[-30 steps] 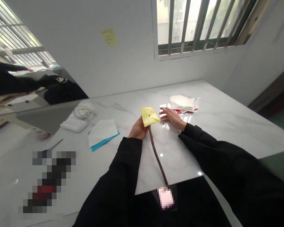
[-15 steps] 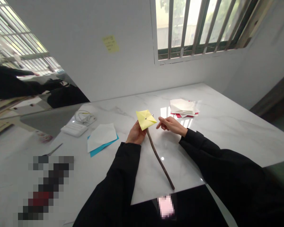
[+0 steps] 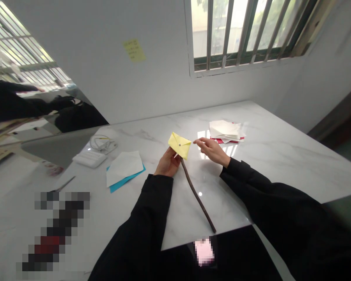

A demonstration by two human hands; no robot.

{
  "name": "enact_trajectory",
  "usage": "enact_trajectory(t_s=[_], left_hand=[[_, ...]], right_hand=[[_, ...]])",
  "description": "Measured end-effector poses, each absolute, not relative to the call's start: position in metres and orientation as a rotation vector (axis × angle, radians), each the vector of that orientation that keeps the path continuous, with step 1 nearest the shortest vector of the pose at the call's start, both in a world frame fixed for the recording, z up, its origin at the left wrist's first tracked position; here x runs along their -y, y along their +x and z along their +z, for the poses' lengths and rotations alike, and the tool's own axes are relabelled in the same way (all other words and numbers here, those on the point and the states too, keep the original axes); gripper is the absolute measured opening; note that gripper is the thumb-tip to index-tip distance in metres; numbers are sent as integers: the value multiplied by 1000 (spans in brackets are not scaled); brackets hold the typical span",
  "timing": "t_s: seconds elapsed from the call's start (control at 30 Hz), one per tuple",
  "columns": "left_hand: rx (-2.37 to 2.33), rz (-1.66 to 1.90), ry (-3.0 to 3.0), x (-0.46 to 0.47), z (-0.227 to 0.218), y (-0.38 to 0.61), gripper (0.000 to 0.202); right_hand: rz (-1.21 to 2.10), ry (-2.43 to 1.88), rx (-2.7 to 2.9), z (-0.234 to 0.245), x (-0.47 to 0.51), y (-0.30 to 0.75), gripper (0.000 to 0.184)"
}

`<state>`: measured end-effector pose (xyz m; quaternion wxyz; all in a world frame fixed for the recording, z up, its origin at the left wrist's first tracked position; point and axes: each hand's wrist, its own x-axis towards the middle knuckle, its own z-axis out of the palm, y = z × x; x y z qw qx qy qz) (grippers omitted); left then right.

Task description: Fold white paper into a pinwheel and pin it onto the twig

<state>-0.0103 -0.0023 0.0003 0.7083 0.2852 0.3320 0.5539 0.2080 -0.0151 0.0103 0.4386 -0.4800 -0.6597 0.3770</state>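
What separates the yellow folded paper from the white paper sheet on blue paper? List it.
The yellow folded paper is raised in the left hand; the white paper sheet lies on blue paper. The yellow one tops a brown stick; the white has none. Both are paper.

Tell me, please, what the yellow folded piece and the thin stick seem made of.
The yellow folded piece looks like matte paper: sharp creases, thin edges. The thin stick is probably a dark, unpolished wooden twig: slightly bent, uneven.
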Motion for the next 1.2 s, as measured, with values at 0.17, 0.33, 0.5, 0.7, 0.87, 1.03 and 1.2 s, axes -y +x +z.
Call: enact_trajectory(t_s=[0.17,0.33,0.5,0.7,0.87,1.03,1.2], left_hand=[[-734,1168,693,1,-4,-10,31],[-737,1174,700,2,-4,-9,34],[-765,1252,674,1,0,-8,27],[-722,1356,669,1,6,-7,32],[-730,1325,668,3,7,-6,33],[-755,1297,692,3,7,-4,32],[-736,1224,764,9,7,2,32]], right_hand=[[908,-1168,1701,10,15,211,66],[771,-1313,1784,7,9,217,78],[1159,-1255,1749,9,10,214,74],[1666,-908,1919,15,30,196,55],[1653,-897,1908,13,31,191,41],[1784,-897,1490,3,27,187,31],[1867,-810,924,-7,21,183,29]])
